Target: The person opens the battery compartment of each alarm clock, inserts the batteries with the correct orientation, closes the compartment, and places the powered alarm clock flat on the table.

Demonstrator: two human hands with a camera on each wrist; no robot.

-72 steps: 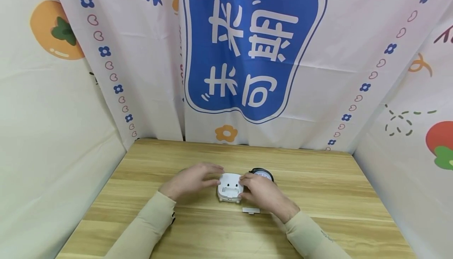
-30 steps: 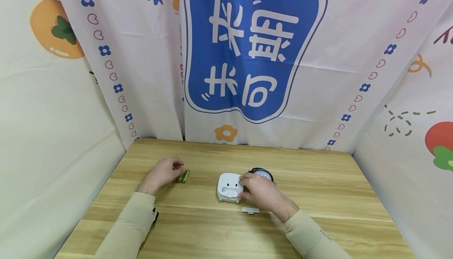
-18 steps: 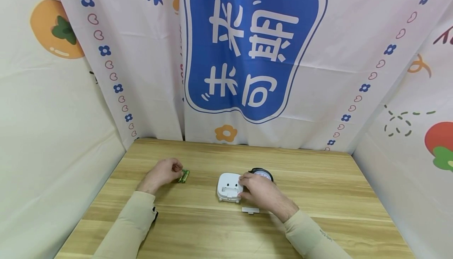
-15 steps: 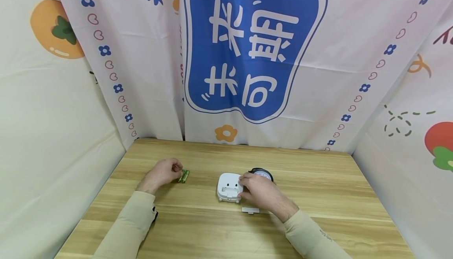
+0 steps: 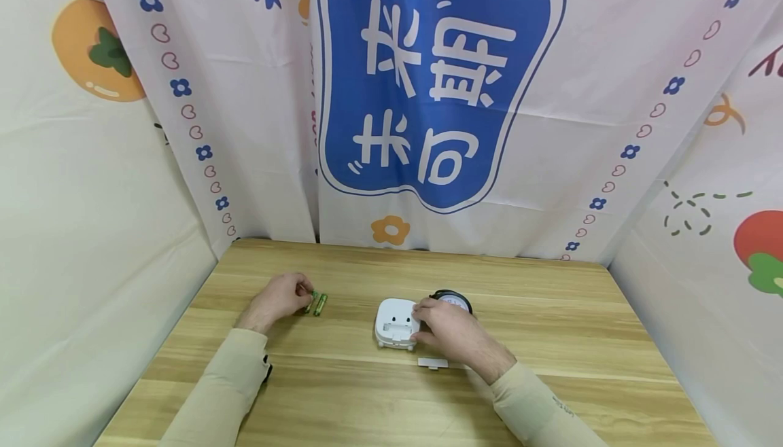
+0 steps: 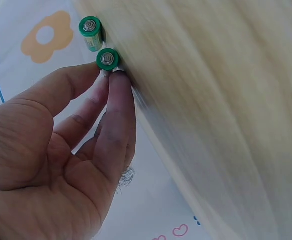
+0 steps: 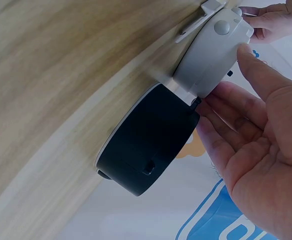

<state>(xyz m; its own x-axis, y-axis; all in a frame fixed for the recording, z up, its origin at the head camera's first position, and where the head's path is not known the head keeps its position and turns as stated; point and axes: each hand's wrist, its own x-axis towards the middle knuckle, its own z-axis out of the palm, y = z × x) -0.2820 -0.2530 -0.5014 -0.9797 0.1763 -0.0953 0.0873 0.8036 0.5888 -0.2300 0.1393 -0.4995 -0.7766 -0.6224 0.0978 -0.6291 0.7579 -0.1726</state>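
A wood-grained surface (image 5: 367, 399) carries everything; its near edge is out of view. About midway across it, the right hand (image 5: 455, 333) has its thumb and fingers curled against the side of a white device (image 5: 391, 308) that faces the surface's right edge. Toward the far left corner, the left hand (image 5: 283, 299) pinches a battery (image 6: 108, 59) between thumb and fingers.

The white device lies midway between the left and right edges, its uncovered compartment toward the near edge. Its shell looks like stiff plastic, probably light and smooth enough to skid if nudged; a steady hold on two opposite sides, clear of the compartment, should suit it. Just beside it, toward the right edge, a black round case (image 7: 151, 135) seems rigid; the rim is the safer hold, sparing its pale dial.

The flat white cover (image 5: 433, 363) lies nearer the near edge, its small tab likely the fragile part, so best lifted by the long sides.

Smallest are the green batteries, the loose battery (image 6: 91, 33) just beside the pinched one. Both should be hard and apt to roll; gripping mid-barrel leaves their ends free.
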